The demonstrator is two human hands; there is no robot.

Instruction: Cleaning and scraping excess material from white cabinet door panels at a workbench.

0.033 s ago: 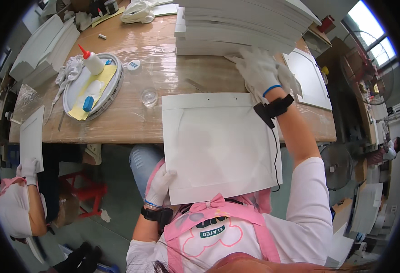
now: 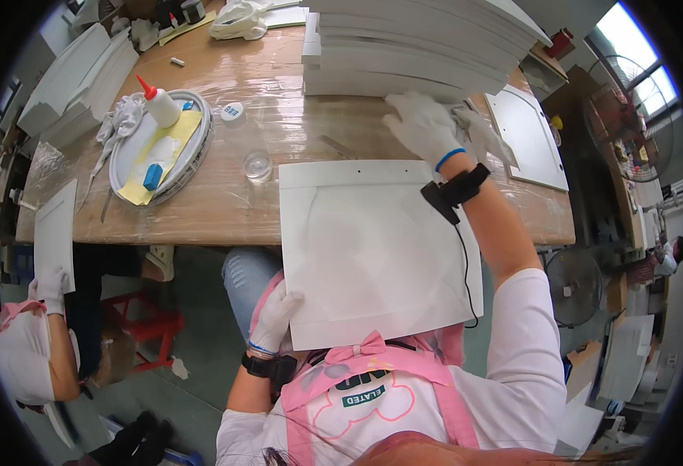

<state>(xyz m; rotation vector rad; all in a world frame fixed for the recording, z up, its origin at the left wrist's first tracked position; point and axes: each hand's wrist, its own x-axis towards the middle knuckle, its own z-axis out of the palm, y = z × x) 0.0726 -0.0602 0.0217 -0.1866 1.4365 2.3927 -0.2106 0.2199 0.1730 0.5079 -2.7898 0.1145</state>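
Observation:
A white flat panel (image 2: 380, 256) with small dark holes along its far edge leans from the table edge over my lap. My left hand (image 2: 277, 311), in a white glove, grips its lower left edge, thumb on top. My right hand (image 2: 425, 130), also gloved, is over the table beyond the panel, in front of a tall stack of white panels (image 2: 403, 46). Its fingers are stretched and partly blurred, with nothing visible in them. A crumpled greyish-white cloth (image 2: 485, 138) lies just right of that hand. Left of the hand rests a thin metal strip (image 2: 337, 146).
At left, a round white lid (image 2: 201, 144) holds a red-tipped glue bottle (image 2: 161, 109), yellow paper and a blue block (image 2: 152, 177). A clear bottle (image 2: 256, 165) stands beside it. Another white panel (image 2: 529, 136) lies at right. A co-worker (image 2: 34, 349) holds a panel at far left.
My right hand has moved slightly left and toward me, away from the cloth. The left hand stays on the panel.

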